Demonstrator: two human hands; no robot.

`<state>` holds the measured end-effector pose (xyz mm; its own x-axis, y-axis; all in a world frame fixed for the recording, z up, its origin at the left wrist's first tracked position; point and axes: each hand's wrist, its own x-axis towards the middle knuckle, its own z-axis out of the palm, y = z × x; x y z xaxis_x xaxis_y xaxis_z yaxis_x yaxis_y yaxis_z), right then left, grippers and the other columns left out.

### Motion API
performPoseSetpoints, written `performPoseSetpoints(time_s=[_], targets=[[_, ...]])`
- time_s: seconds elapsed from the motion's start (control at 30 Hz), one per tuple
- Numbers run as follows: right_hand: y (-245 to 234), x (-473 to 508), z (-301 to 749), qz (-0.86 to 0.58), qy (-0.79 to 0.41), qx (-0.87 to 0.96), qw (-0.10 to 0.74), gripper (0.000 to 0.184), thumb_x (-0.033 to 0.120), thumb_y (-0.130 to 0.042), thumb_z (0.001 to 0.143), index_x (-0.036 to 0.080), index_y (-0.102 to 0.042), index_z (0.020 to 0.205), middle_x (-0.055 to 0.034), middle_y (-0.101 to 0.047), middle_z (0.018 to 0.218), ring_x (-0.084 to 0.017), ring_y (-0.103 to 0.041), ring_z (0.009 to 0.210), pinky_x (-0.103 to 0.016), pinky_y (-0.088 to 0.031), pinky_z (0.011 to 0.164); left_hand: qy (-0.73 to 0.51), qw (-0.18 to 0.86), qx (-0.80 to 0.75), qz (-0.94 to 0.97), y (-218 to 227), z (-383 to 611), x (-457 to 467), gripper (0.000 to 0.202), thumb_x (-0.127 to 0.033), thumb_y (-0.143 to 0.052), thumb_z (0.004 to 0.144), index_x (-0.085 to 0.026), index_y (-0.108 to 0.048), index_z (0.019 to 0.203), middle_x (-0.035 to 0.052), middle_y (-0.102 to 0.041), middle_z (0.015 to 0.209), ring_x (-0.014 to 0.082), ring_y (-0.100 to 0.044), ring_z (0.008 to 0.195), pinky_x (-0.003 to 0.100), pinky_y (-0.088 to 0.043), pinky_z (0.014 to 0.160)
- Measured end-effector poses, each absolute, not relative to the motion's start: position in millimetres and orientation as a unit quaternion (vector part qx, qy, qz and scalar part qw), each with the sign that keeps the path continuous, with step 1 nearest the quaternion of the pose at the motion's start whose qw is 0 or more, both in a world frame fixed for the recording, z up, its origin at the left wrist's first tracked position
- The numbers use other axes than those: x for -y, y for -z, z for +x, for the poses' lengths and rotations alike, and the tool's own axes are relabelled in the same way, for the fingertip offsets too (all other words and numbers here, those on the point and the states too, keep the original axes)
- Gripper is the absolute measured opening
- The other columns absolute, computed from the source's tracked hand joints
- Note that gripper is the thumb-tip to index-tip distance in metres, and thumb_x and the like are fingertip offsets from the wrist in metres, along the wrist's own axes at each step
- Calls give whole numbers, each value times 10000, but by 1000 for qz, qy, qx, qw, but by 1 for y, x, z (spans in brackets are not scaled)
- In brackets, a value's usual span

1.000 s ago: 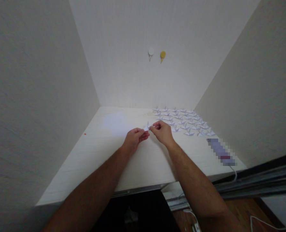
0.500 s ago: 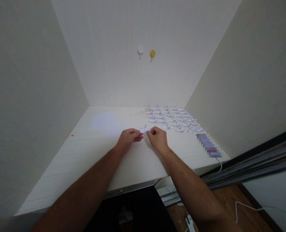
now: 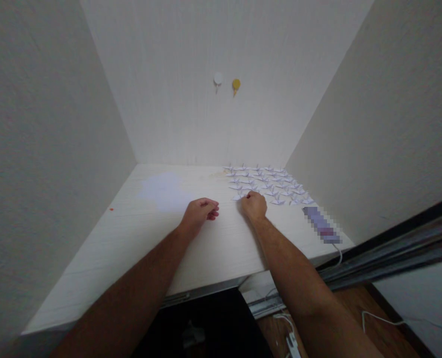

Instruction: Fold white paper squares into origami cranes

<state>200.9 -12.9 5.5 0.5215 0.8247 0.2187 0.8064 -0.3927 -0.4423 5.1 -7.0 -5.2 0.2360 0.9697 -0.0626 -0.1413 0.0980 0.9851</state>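
Observation:
My right hand (image 3: 255, 205) is closed on a small white folded paper crane (image 3: 238, 197), with the fingers pinched at its right side. The crane is at the front left of several rows of similar paper cranes (image 3: 269, 180); whether it rests on the table cannot be made out. My left hand (image 3: 201, 213) hovers over the middle of the table, its fingers curled and the thumb laid against them, with nothing visible in it. Just left of that hand lie white sheets of paper (image 3: 164, 191), flat on the pale table (image 3: 209, 258).
A pixelated flat device (image 3: 321, 224) with a white cable lies at the table's right edge. Walls enclose the table on three sides. A white hook (image 3: 218, 78) and a yellow hook (image 3: 236, 84) are on the back wall. A small orange bit (image 3: 111, 209) lies at the left.
My right hand has carried the paper crane to the right and slightly away, to the front of the rows. My left hand has let go of it and stayed nearly in place.

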Motion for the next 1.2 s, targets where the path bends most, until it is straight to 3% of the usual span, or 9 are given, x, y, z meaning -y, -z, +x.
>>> performPoseSetpoints(time_s=[0.33,0.67,1.2], targets=[[-8,5,197,-848,-4,483,219,245,289,-496,808,186,-708,875,-136,-727,906,-286,-682,878,-368,-508,746,-459,614,-416,489,4,5,9,243,-339,-736,629,-123,-660,711,68,-666,693,140,-605,557,272,-469,526],[-3,5,196,-842,0,493,220,255,286,-498,824,161,-707,900,-165,-721,913,-289,-687,879,-367,-509,747,-454,616,-421,487,1,5,10,252,-345,-754,618,-127,-653,695,72,-663,691,147,-605,569,284,-474,543],[-7,14,194,-845,-9,482,233,272,397,-545,821,180,-707,849,-140,-725,857,-262,-679,840,-340,-494,733,-453,614,-419,492,3,5,8,258,-358,-740,631,-131,-641,702,61,-659,689,144,-601,564,281,-465,540]])
